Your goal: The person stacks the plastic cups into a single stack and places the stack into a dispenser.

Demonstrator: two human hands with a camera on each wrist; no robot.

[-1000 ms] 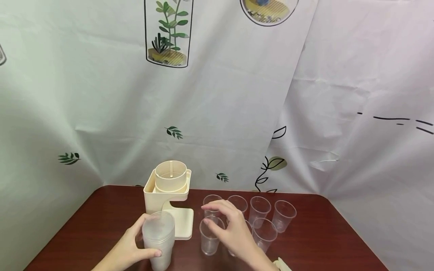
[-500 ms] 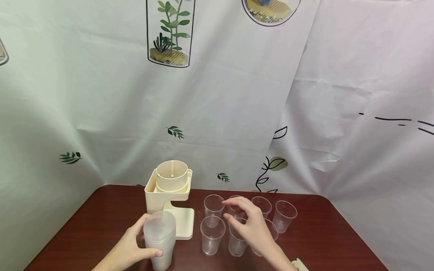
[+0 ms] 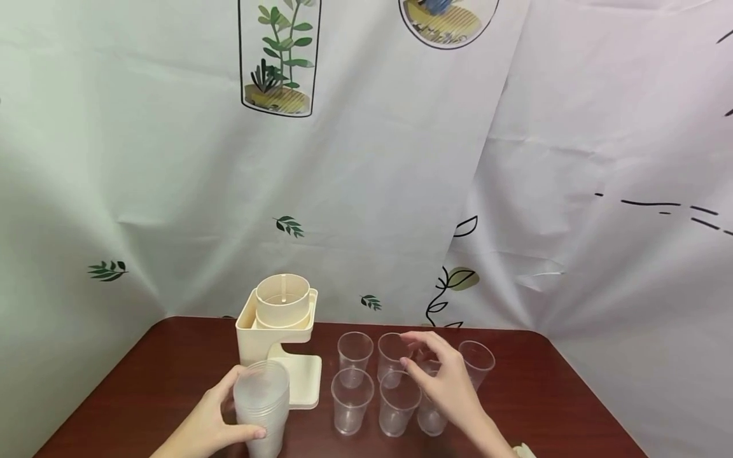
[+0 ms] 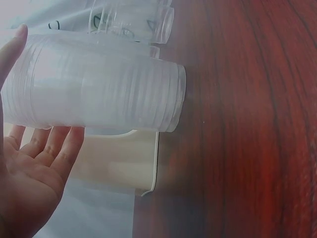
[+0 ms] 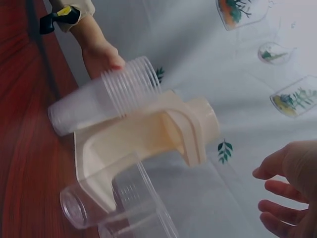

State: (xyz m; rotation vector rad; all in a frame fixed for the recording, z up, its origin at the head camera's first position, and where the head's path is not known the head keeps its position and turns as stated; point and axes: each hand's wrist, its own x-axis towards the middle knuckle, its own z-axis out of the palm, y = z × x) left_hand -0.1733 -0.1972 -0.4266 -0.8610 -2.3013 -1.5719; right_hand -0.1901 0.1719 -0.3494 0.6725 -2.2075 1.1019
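Observation:
My left hand (image 3: 209,416) grips a tall nested stack of clear plastic cups (image 3: 262,404) from its left side, thumb in front. In the left wrist view the stack (image 4: 99,82) leans across the palm, above the fingers. My right hand (image 3: 446,378) hovers over single clear cups on the right, its fingers loosely bent with nothing between them. The right wrist view shows that hand (image 5: 292,193) apart from any cup. Two rows of upright cups stand there, among them a front left cup (image 3: 350,410) and a far right cup (image 3: 478,359); the hand partly hides some.
A cream cup dispenser (image 3: 249,346) with a round upper ring and flat base stands behind the stack. The dark red wooden table (image 3: 126,401) ends at a pale curtain (image 3: 366,159) printed with plants.
My right hand has moved rightward along the cups, uncovering those on the left. The left hand keeps its hold on the stack. The head view has shifted slightly.

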